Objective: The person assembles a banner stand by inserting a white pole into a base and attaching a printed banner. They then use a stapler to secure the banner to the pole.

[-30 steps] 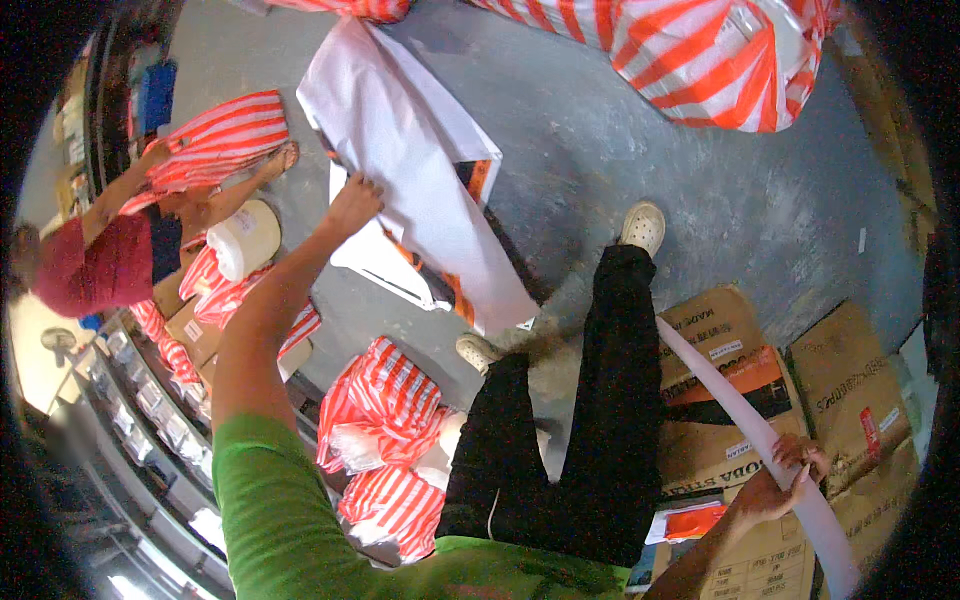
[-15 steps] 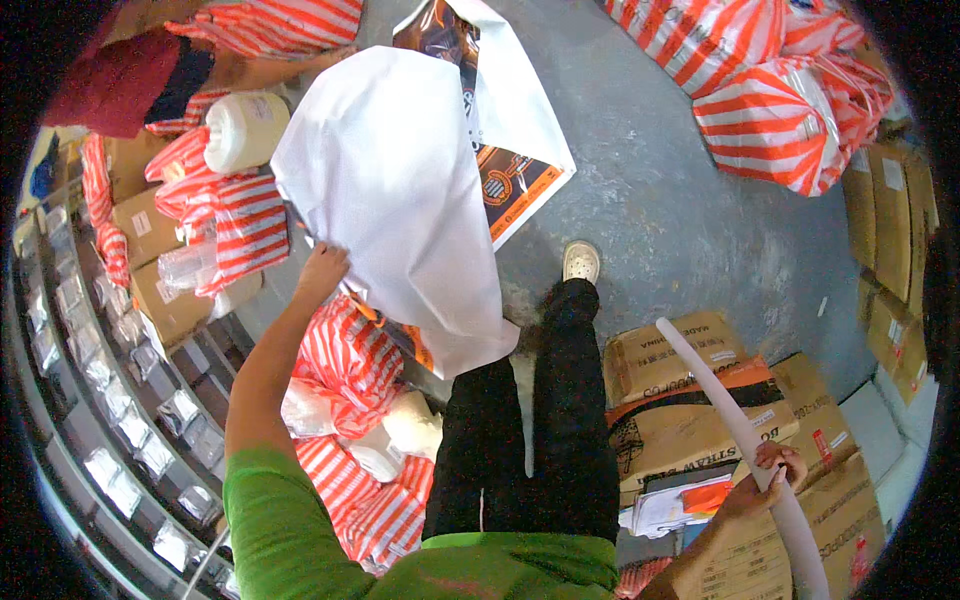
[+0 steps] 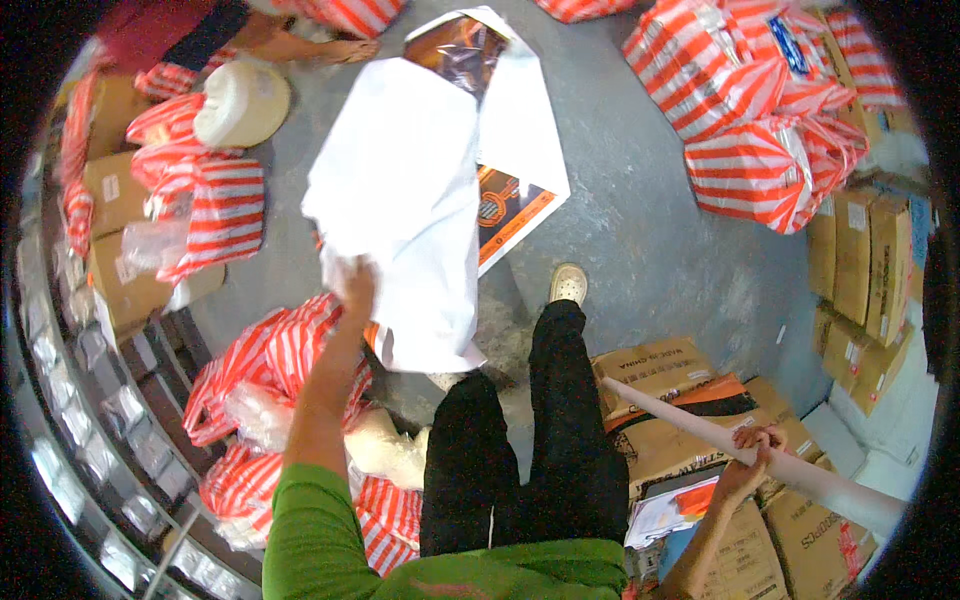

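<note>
A large white-backed banner (image 3: 400, 200) with an orange and dark printed face lies folded over itself on the floor ahead of me. My left hand (image 3: 355, 288), blurred by motion, is closed on its left edge, with the fingertips against the white side. Printed parts show at the banner's far end and along its right side. My right hand (image 3: 758, 447) is wrapped round a long pale tube (image 3: 690, 425) at the right. The tube slants above cardboard boxes, its thin-looking far end pointing toward my foot.
Red-and-white striped bags (image 3: 745, 165) are piled at the far right; more striped bags (image 3: 225, 205) stand left, near a white jug (image 3: 242, 103). Cardboard boxes (image 3: 650, 370) lie beside my right leg. A metal rack (image 3: 125, 410) lines the left. Another person's hand (image 3: 350, 50) reaches in at the top left.
My left hand has moved right and slightly nearer, and the banner's left edge has shifted inward with it. The tube has swung toward level in my right hand. My view has shifted.
</note>
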Demonstrator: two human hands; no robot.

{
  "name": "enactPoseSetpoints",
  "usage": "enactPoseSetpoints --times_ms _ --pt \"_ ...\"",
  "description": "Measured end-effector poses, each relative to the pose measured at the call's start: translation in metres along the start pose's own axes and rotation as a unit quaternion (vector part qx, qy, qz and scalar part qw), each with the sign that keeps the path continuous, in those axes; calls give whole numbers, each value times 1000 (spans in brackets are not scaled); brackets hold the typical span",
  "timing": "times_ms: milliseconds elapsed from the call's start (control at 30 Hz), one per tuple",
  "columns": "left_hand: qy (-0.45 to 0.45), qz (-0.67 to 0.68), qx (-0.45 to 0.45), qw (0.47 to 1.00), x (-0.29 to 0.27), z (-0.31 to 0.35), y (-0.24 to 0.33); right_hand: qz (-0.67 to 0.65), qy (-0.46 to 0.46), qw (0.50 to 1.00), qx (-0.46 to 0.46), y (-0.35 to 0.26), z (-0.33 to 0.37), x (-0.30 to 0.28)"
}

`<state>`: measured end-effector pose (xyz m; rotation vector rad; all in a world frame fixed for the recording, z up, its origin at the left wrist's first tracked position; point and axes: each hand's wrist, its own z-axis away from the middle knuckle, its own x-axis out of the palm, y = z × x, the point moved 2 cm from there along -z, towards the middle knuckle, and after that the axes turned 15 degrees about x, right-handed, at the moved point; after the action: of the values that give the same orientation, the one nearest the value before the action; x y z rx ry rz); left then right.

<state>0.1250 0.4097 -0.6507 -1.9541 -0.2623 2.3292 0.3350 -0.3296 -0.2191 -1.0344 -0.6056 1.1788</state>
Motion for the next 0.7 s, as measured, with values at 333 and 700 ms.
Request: enactPoseSetpoints --times_ms 333,700 --pt "-226 515 103 820 -363 -34 255 70 -91 993 -27 -86 -32 22" --pt "378 354 -279 808 -423 -351 -57 115 -107 986 49 -137 -222 7"
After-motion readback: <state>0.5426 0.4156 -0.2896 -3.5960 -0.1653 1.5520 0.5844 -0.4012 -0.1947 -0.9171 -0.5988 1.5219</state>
